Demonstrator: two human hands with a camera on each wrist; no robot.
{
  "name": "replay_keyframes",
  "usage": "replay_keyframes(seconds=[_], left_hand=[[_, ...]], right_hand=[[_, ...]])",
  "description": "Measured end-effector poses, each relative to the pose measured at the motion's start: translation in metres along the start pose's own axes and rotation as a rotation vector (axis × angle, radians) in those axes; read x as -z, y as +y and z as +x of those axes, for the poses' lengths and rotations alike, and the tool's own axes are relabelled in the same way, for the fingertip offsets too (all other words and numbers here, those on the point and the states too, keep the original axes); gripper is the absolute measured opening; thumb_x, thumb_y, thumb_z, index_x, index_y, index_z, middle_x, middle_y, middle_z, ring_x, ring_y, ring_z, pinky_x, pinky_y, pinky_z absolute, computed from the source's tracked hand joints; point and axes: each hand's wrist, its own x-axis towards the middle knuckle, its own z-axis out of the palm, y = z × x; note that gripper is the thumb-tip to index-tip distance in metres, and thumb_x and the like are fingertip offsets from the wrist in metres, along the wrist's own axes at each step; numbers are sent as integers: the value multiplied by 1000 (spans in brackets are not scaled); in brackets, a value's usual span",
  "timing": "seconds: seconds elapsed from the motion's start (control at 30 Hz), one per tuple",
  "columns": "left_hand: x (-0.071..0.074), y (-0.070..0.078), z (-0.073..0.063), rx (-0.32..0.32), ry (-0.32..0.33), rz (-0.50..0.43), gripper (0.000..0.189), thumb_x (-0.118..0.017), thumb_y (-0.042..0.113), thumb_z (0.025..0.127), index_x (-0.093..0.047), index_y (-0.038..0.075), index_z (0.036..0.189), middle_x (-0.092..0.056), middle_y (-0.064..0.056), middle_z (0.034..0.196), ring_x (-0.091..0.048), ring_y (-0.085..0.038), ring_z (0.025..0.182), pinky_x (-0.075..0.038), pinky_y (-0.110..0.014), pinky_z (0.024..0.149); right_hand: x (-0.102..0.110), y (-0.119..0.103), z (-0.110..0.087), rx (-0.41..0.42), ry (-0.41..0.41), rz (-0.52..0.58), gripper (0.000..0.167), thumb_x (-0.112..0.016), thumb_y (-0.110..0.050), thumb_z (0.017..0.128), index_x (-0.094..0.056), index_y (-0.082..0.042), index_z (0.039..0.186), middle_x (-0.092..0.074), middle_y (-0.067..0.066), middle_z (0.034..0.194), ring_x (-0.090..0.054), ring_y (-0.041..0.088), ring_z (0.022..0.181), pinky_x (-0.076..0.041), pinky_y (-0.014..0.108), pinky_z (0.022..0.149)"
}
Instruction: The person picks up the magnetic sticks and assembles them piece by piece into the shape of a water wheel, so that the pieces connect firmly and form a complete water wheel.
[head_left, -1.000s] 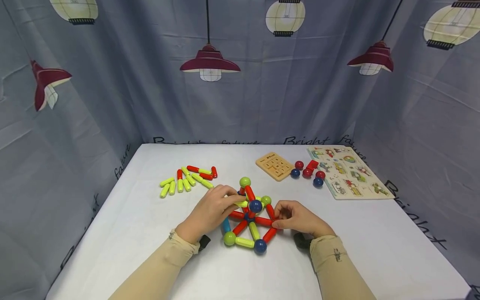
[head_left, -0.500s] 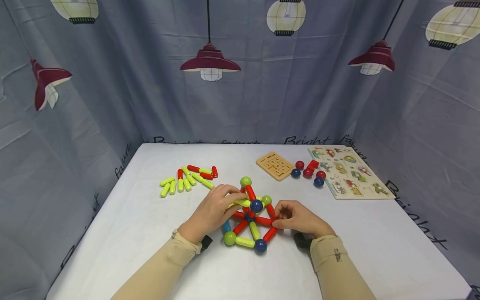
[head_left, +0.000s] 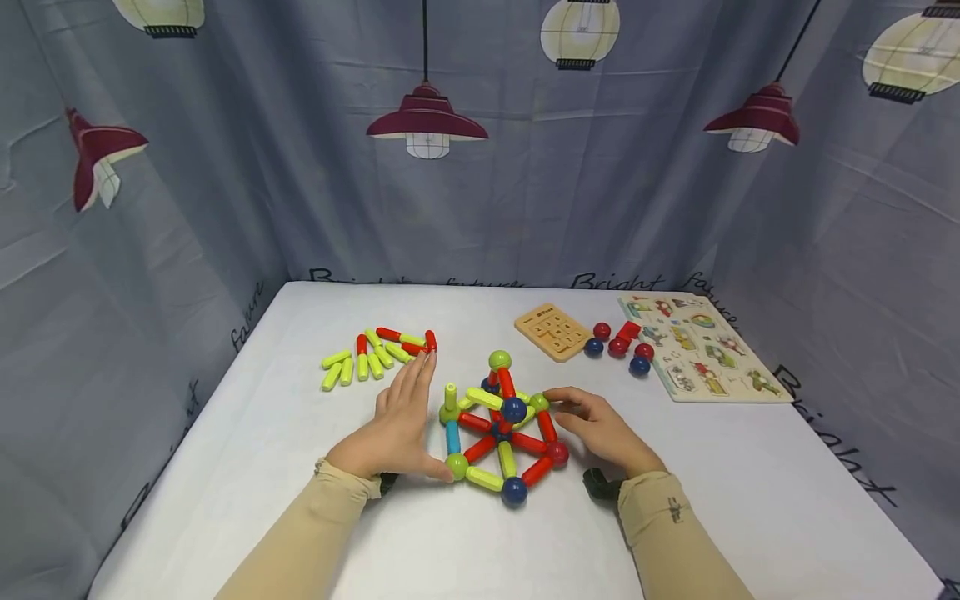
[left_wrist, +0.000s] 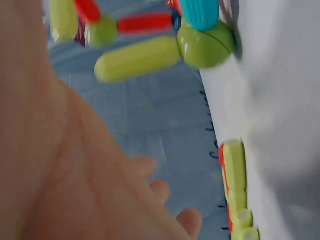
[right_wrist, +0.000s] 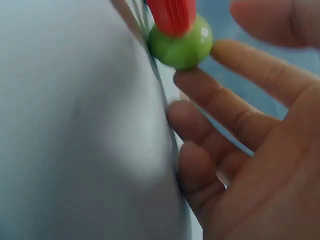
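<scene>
A structure of sticks and balls stands in the head view, with red sticks (head_left: pixel 529 443) meeting at a dark blue hub ball (head_left: pixel 502 430). My left hand (head_left: pixel 393 429) is at its left side, fingers straight, the thumb by a green ball (head_left: pixel 457 467). A yellow-green stick (head_left: pixel 451 396) stands upright on another green ball (head_left: pixel 448 414). From the raised blue ball (head_left: pixel 513 410), a second yellow-green stick (head_left: pixel 484 397) juts leftward. My right hand (head_left: pixel 603 425) has loosely bent fingers; in the right wrist view, fingertips touch a green ball (right_wrist: pixel 181 47) under a red stick (right_wrist: pixel 172 15).
Several loose yellow-green and red sticks (head_left: pixel 363 367) lie at the back left. A wooden number puzzle (head_left: pixel 553 332), several red and blue balls (head_left: pixel 618 347) and a picture board (head_left: pixel 697 346) lie at the back right. A grey curtain surrounds the white table (head_left: pixel 247 467).
My left hand has let go of the yellow-green stick, moved left and straightened its fingers. My right hand has shifted from the red ball to the green ball farther back. The structure has turned slightly.
</scene>
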Motion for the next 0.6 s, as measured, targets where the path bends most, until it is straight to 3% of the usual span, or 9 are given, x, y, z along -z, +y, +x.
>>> replay_keyframes(seconds=[0.07,0.17,0.27,0.33,0.43,0.5,0.6], left_hand=[[2,-4,0,29,-10,-14,154,-96,59,57,7,19,165,-4,-10,172,-4,-36,157,-21,-66,116],[5,-10,0,46,-46,-33,114,-91,47,72,-26,17,160,-33,-8,161,-25,-32,151,-27,-60,116],[5,-13,2,18,-85,-76,63,-82,32,86,-55,17,141,-57,-3,139,-45,-26,134,-36,-53,111],[5,-14,4,-3,-94,-104,39,-75,24,93,-65,17,130,-64,0,128,-54,-23,124,-42,-48,109],[6,-15,6,-10,-82,-137,27,-70,19,98,-71,17,125,-68,2,122,-60,-19,115,-49,-44,105],[5,-15,7,-8,-77,-146,26,-68,20,100,-71,17,125,-69,2,123,-61,-17,116,-50,-43,106],[5,-14,9,0,-79,-157,27,-68,22,100,-71,17,127,-69,2,125,-61,-17,117,-50,-43,106]], right_hand=[[4,0,-1,-12,4,-22,34,-67,-24,99,-66,-23,133,-66,2,132,-59,28,119,-49,51,102],[10,1,-4,-5,-50,-29,24,-73,-22,94,-71,-19,118,-69,2,112,-60,24,103,-50,39,91],[14,0,-10,34,-180,9,17,-79,-19,90,-73,-14,105,-70,5,101,-60,23,93,-50,33,83],[14,-1,-13,73,-288,47,17,-81,-17,88,-74,-12,102,-73,7,98,-61,21,88,-51,31,80],[12,-4,-15,135,-418,92,14,-83,-16,87,-77,-11,99,-76,8,97,-61,16,83,-51,28,76],[11,-6,-16,160,-455,106,12,-82,-16,88,-78,-10,97,-77,10,95,-61,15,81,-51,28,75],[14,-6,-14,128,-370,107,11,-77,-19,92,-76,-8,95,-75,11,91,-62,17,80,-52,31,74]])
